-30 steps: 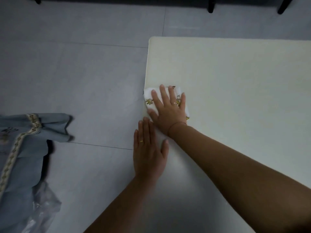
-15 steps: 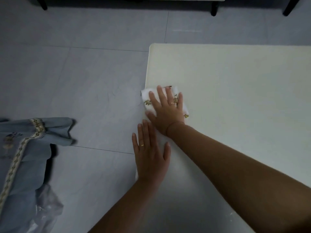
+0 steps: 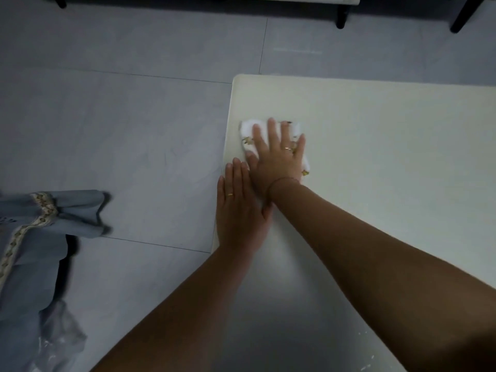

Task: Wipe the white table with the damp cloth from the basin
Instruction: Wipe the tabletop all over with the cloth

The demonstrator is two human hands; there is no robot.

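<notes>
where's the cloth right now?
Head view, centre: the cloth lies flat under the right hand, near the left edge of the white table, just beyond the left hand.

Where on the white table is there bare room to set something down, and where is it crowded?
Bare: the broad stretch of the white table right of the right hand and forearm, and the strip beyond the cloth to the far edge. Crowded: the left edge, where the left hand lies flat.
</notes>
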